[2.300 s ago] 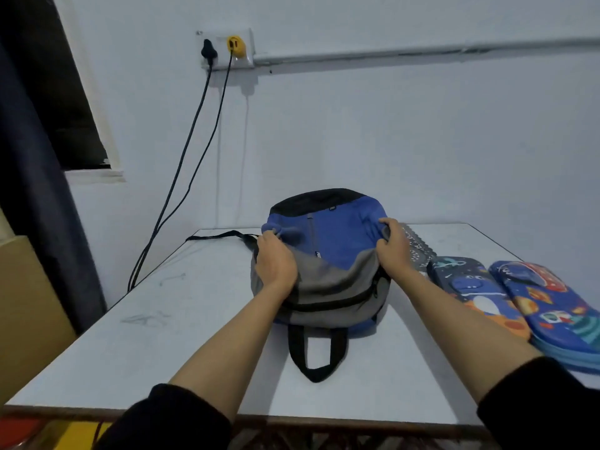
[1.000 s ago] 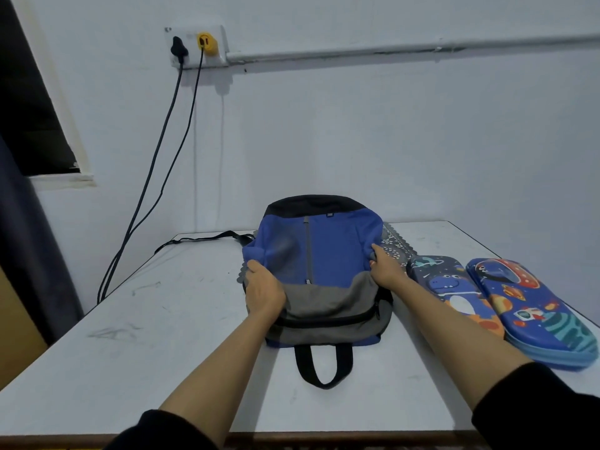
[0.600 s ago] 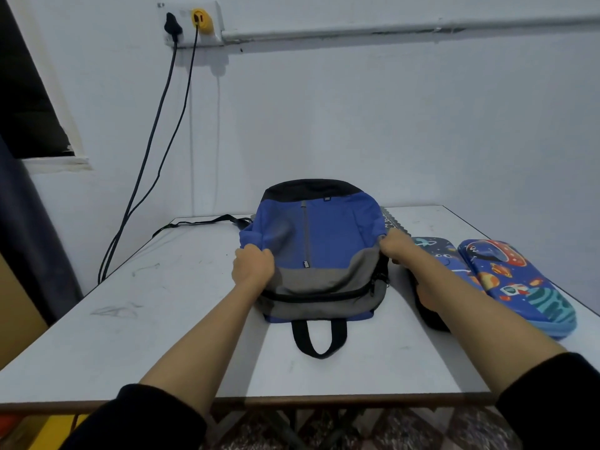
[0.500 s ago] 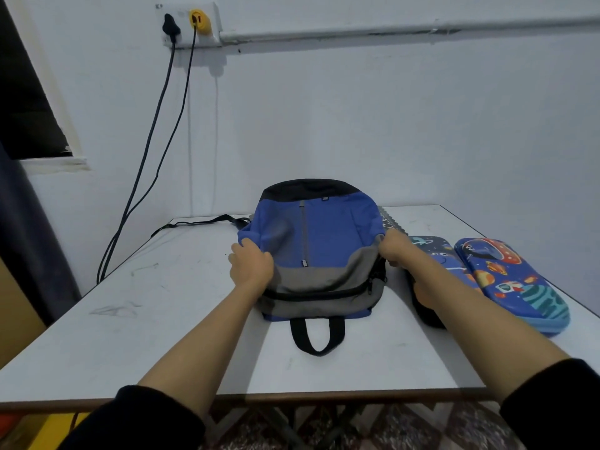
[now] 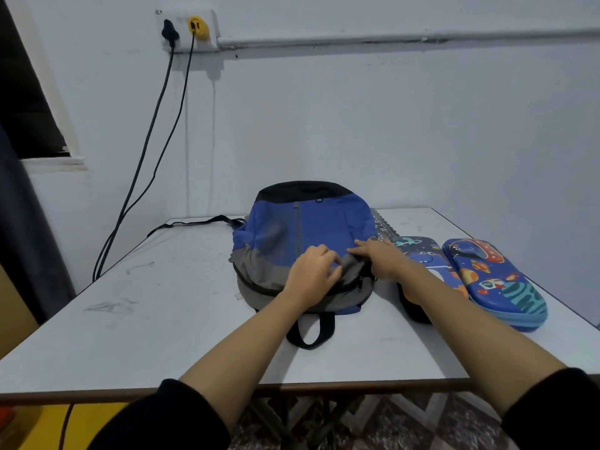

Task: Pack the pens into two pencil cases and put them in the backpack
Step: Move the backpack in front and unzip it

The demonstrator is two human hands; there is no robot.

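The blue, grey and black backpack [image 5: 302,228] lies flat on the white table [image 5: 162,303], its black carry loop toward me. My left hand [image 5: 313,274] sits on the grey front pocket beside the zipper, fingers curled into the fabric. My right hand [image 5: 381,259] rests on the backpack's right side with fingers stretched toward the left hand. To the right lie two closed pencil cases: a dinosaur-print case [image 5: 425,258], partly hidden by my right forearm, and a space-print case [image 5: 493,280]. No pens are visible.
A grey dotted item [image 5: 383,225] pokes out behind the backpack's right edge. A backpack strap [image 5: 194,221] trails to the back left. Two cables [image 5: 152,131] hang from a wall socket down past the table's left rear corner. A dark curtain [image 5: 19,222] hangs at left.
Both hands left the backpack's outer sides and came together over its front pocket. The backpack lies flat now; before, it was held raised.
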